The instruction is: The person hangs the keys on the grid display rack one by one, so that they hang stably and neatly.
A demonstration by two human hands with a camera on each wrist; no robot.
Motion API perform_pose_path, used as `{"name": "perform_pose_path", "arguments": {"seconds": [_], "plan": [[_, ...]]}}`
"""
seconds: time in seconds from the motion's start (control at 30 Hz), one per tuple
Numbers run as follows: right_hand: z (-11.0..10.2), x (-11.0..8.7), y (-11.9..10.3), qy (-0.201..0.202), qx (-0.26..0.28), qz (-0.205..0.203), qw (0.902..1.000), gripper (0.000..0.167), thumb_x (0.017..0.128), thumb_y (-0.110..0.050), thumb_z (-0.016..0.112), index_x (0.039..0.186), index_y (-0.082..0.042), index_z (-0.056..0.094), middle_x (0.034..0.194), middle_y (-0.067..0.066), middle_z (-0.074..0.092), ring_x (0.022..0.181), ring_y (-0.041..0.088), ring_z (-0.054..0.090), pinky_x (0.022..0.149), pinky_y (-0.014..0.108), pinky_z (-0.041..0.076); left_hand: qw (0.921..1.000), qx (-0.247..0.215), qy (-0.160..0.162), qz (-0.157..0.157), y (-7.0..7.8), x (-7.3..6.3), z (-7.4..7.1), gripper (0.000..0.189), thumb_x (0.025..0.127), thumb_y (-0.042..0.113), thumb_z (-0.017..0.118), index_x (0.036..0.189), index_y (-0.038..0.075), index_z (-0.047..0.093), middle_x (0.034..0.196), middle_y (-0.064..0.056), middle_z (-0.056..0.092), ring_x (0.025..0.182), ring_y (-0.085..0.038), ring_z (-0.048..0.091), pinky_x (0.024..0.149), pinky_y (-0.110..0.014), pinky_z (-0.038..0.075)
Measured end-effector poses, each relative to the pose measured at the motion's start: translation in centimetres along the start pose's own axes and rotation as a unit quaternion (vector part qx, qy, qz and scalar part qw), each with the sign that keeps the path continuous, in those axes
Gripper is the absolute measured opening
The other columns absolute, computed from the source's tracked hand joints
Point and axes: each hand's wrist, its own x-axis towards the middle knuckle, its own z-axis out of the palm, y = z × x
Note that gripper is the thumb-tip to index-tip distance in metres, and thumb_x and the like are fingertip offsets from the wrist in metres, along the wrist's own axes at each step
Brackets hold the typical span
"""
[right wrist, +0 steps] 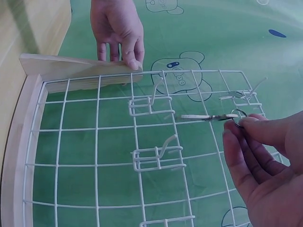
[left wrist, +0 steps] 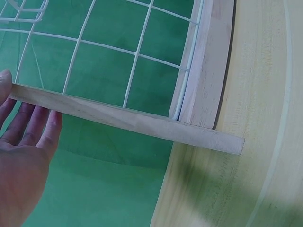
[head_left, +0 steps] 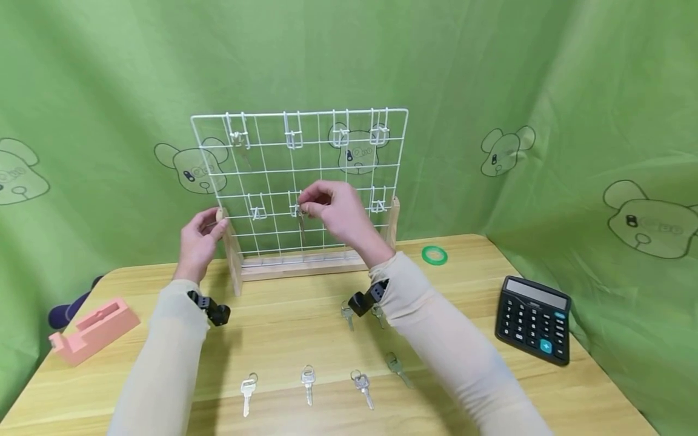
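A white wire grid rack [head_left: 320, 112] with white hooks stands upright in a wooden base. My left hand [head_left: 199, 242] holds the top of its left wooden post [left wrist: 128, 120], thumb on one side and fingers on the other. In front of the grid, my right hand [head_left: 343, 212] pinches the ring of a key [right wrist: 206, 117] between thumb and fingers. In the head view this key is beside a lower-row hook [head_left: 294, 210]; whether its ring touches the hook I cannot tell. Another key [right wrist: 232, 95] hangs on the upper left hook.
Several keys with rings, among them one key [head_left: 248, 393] at front left and one key [head_left: 308, 384] near the middle, lie on the wooden table [head_left: 283, 327]. A pink tape dispenser [head_left: 95, 330] is left, a green tape roll [head_left: 434, 255] and black calculator [head_left: 534, 319] right.
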Motion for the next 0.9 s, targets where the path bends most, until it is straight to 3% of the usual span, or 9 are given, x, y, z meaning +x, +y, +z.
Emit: {"name": "perform_pose_path", "arguments": {"seconds": [0.4,0.67,0.9], "plan": [[-0.7,0.4,-0.7,0.018,-0.009,-0.018,0.9996,0.012,0.089,0.000,0.070,0.100,-0.003,0.072,0.090,0.007,0.070,0.081,0.021,0.064,0.075,0.036,0.059,0.9999,0.010,-0.007,-0.009,0.2,0.0,-0.1,0.052,0.100,0.019,0.060,0.146,0.005,0.042,0.143,-0.016,0.048,0.125,-0.026,0.048,0.105,-0.028,0.045],[-1.1,1.7,-1.8,0.022,-0.014,-0.042,0.9988,0.012,0.089,0.001,0.070,0.100,-0.003,0.072,0.091,0.007,0.070,0.081,0.021,0.065,0.071,0.027,0.058,0.9999,0.008,-0.003,-0.011,0.1,-0.1,-0.1,0.052,0.100,0.019,0.059,0.147,0.005,0.041,0.144,-0.016,0.047,0.127,-0.026,0.047,0.106,-0.028,0.043],[-1.6,2.5,-2.6,0.042,-0.018,-0.071,0.9964,0.012,0.090,0.001,0.069,0.101,-0.002,0.071,0.091,0.006,0.069,0.082,0.023,0.065,0.075,0.031,0.058,0.9998,0.011,-0.005,-0.018,0.1,0.0,-0.1,0.053,0.100,0.022,0.060,0.147,0.006,0.042,0.143,-0.017,0.048,0.127,-0.026,0.048,0.107,-0.030,0.043]]}}
